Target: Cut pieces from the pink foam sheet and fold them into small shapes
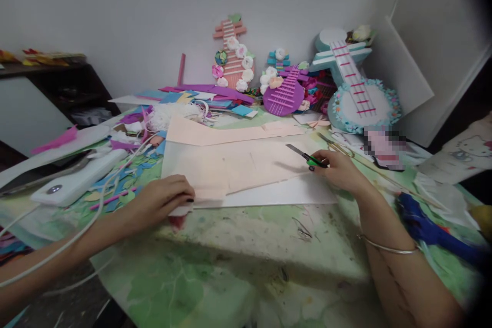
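Observation:
A peach foam sheet (246,161) lies over a white board (277,192), with dark marks on its surface. At its near left corner my left hand (171,197) is closed, fingers together, gripping the edge. My right hand (338,168) is shut on a utility knife (307,156) with a black and green handle. Its long blade is out, pointing left just above the sheet's right part. Behind lies a second peach strip (230,134) with a curved edge. Scissors (336,144) rest right behind my right hand.
Decorated lute-shaped crafts, one pink (232,64), one purple (284,96) and one blue-white (357,95), stand at the back. A blue glue gun (426,223) lies at right. A white power bank (79,177), white cable (100,205) and coloured scraps (130,177) crowd the left.

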Available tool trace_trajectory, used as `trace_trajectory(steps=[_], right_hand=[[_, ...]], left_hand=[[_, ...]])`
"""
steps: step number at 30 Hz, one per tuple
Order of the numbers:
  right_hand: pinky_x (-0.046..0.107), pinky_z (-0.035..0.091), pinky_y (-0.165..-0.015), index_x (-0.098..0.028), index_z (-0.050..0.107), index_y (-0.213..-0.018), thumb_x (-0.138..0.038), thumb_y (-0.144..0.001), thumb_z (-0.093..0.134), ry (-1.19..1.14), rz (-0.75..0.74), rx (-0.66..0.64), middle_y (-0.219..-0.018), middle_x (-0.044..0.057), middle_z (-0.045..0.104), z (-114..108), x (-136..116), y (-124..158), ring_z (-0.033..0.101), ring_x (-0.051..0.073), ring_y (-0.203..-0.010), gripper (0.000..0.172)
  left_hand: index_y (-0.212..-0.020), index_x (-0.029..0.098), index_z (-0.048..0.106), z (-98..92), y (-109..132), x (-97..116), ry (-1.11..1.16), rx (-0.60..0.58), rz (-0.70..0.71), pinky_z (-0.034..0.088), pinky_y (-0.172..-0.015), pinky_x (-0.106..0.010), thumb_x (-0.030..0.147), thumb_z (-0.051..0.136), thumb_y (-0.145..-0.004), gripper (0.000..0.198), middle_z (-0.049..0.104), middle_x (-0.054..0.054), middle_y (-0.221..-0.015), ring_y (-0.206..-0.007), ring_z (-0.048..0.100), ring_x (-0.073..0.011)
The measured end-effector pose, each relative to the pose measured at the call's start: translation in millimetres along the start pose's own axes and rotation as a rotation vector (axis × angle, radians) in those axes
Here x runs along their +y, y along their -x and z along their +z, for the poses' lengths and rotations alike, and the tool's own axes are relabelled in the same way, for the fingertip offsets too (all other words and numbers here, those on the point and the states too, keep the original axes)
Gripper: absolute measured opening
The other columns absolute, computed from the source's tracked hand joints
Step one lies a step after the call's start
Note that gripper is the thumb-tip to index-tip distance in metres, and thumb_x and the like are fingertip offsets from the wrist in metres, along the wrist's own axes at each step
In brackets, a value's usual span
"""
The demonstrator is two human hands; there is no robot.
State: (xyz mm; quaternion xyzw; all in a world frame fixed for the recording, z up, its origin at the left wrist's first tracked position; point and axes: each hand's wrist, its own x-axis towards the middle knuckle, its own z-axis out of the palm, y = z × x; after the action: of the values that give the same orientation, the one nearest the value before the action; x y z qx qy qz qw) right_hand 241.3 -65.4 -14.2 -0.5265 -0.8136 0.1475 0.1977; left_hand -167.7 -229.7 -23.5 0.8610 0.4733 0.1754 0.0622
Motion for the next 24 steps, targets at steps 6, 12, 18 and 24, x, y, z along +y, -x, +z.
trace_trajectory(steps=[6,12,18,24], right_hand=[[0.031,0.042,-0.07,-0.018,0.065,-0.088,-0.024,-0.071,0.059,0.017,0.006,-0.017,-0.082,0.005,0.067,0.7,-2.0,0.4,0.059,0.021,-0.077,0.019],[0.031,0.041,-0.069,-0.017,0.065,-0.09,-0.023,-0.071,0.059,0.033,0.019,-0.028,-0.082,0.006,0.066,1.0,-5.2,0.9,0.057,0.021,-0.077,0.021],[0.031,0.04,-0.069,-0.017,0.065,-0.089,-0.024,-0.07,0.059,0.025,0.009,-0.022,-0.082,0.005,0.066,2.0,-3.6,0.6,0.057,0.02,-0.077,0.021],[0.03,0.041,-0.068,-0.018,0.066,-0.088,-0.024,-0.069,0.06,0.022,-0.001,-0.007,-0.082,0.005,0.067,2.9,-2.7,0.3,0.058,0.02,-0.077,0.021]], left_hand=[[-0.087,0.018,0.056,-8.9,1.2,10.8,-0.065,-0.122,0.085,0.042,-0.071,-0.026,0.023,0.036,-0.095,0.022,0.058,-0.005,-0.088,-0.079,0.054,-0.0158],[-0.117,0.015,0.054,5.7,17.3,16.7,-0.351,-0.047,0.168,0.041,-0.092,-0.041,0.047,0.053,-0.086,0.046,0.058,-0.014,-0.113,-0.104,0.053,-0.0292],[-0.12,0.019,0.055,18.0,27.1,1.5,-0.372,0.117,0.313,0.044,-0.093,-0.036,0.022,0.049,-0.093,0.028,0.064,-0.009,-0.109,-0.103,0.057,-0.0216],[-0.104,0.022,0.063,3.4,21.2,-6.6,-0.043,0.1,0.088,0.048,-0.079,-0.025,0.022,0.044,-0.094,0.022,0.068,-0.005,-0.098,-0.091,0.063,-0.0168]])
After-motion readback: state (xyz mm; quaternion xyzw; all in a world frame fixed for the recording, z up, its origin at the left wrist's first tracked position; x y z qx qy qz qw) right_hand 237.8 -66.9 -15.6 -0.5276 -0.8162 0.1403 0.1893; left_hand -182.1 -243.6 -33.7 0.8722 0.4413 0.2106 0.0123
